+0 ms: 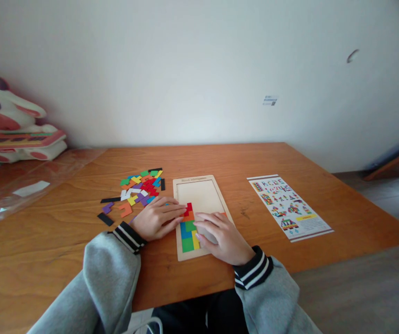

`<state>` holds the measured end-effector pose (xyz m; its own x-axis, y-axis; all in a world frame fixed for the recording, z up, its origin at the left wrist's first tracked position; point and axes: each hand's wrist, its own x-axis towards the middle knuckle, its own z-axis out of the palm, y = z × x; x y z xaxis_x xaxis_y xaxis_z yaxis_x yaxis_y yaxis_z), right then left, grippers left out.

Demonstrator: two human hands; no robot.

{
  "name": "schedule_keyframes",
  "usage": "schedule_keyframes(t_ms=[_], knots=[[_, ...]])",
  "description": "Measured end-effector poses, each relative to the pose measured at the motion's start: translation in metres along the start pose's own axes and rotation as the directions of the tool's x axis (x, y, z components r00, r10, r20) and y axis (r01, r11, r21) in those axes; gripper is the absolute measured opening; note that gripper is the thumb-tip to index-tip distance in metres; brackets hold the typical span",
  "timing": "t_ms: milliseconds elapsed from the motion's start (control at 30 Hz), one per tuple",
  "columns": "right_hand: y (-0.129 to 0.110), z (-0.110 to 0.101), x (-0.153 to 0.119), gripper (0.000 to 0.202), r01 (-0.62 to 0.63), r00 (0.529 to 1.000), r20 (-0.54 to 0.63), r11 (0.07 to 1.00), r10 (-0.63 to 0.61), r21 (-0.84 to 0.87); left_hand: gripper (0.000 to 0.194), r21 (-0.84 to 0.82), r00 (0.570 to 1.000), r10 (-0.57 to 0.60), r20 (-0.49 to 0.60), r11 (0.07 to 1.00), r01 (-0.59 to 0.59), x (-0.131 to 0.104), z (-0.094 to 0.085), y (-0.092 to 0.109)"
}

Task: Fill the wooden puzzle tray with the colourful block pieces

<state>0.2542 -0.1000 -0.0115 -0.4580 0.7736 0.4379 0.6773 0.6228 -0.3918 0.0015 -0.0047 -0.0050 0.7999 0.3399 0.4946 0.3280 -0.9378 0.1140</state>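
Observation:
A light wooden puzzle tray lies in front of me, with colored pieces fitted in its near part. My left hand reaches over the tray's left edge, fingers stretched out and thumb apart. Its fingertips touch or nearly touch a red puzzle piece. A green piece, a blue piece and a yellow piece show below it. Over the tray's right side rests my right hand, fingers loosely bent and apart. It hides part of the pieces beneath, and I see nothing held in it.
Loose colored puzzle pieces lie heaped left of the tray, with a black strip nearer me. A printed pattern sheet lies on the right of the wooden table. Clear plastic and a cow-shaped toy keyboard are far left.

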Motion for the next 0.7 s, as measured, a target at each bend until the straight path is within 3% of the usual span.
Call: schedule_keyframes(t_ms=[100, 200, 367, 567, 633, 700], knots=[[0.001, -0.002, -0.010, 0.027, -0.020, 0.999, -0.032, 1.000, 0.019, -0.015, 0.031, 0.017, 0.991, -0.118, -0.055, 0.993, 0.119, -0.017, -0.009, -0.003], [0.003, -0.003, -0.022, 0.034, -0.046, 0.999, -0.030, 0.999, 0.045, -0.026, 0.034, 0.091, 0.952, -0.280, -0.122, 0.952, 0.292, -0.043, -0.020, -0.009], [0.003, -0.003, -0.035, 0.035, -0.082, 0.995, -0.062, 0.997, 0.081, -0.015, 0.051, 0.255, 0.786, -0.569, -0.242, 0.744, 0.617, -0.083, -0.024, -0.025], [0.003, -0.003, -0.036, 0.033, -0.067, 0.996, -0.064, 0.997, 0.066, -0.024, 0.042, 0.281, 0.676, -0.682, -0.278, 0.615, 0.736, -0.102, -0.026, -0.033], [0.004, -0.003, -0.036, 0.033, -0.070, 0.995, -0.070, 0.997, 0.069, -0.022, 0.038, 0.265, 0.676, -0.678, -0.289, 0.622, 0.737, -0.105, -0.030, -0.030], [0.004, -0.002, -0.036, 0.033, -0.068, 0.995, -0.076, 0.998, 0.067, -0.012, 0.035, 0.239, 0.744, -0.616, -0.259, 0.706, 0.667, -0.106, -0.035, -0.025]])
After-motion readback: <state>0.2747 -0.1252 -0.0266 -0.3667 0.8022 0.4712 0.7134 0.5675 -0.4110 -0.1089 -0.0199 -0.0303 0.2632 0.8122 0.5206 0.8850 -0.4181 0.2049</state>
